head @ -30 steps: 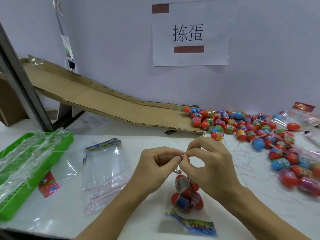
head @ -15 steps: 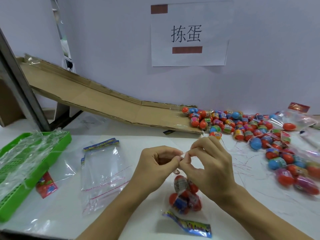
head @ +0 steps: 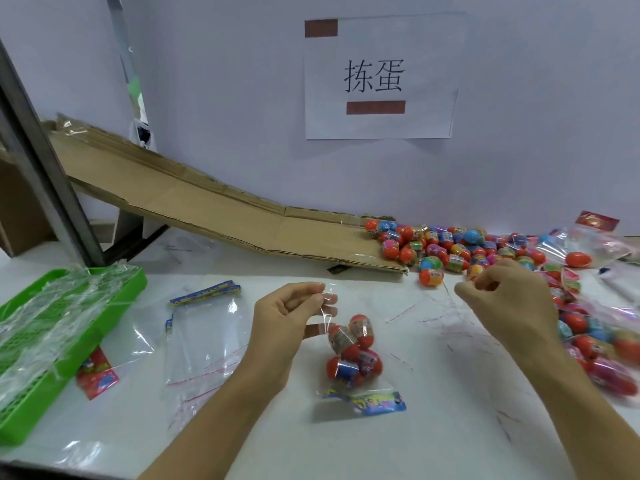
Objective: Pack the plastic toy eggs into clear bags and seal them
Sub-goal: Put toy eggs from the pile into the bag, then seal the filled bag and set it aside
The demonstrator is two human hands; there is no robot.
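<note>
- On the white table (head: 433, 427), centre front: one clear bag (head: 349, 362) loaded with several toy eggs (head: 360, 329), printed header card lying toward the camera.
- Left hand (head: 284, 327): fingers curled, thumb and fingertips pinching the clear film at the bag's top edge, holding that edge up off the table.
- Right hand (head: 512, 306): off to the right, apart from the bag, near the loose egg pile (head: 460, 251). Fingers curled in, tips pinched together; looks like a thin strip between them, possibly a seal liner, but too small to tell.
- Progress, as a judgement: this bag is filled; its closure looks in hand or just done, can't confirm sealed.
- Right edge: several bags (head: 602, 358) already holding eggs, so some units appear done.
- Left to do: large pile of loose eggs at the foot of the cardboard ramp (head: 207, 209), plus empty bags (head: 204, 334) stacked to the left. Most of the job remains.
- Green basket (head: 114, 299) far left holds crumpled clear film only, as far as visible.
</note>
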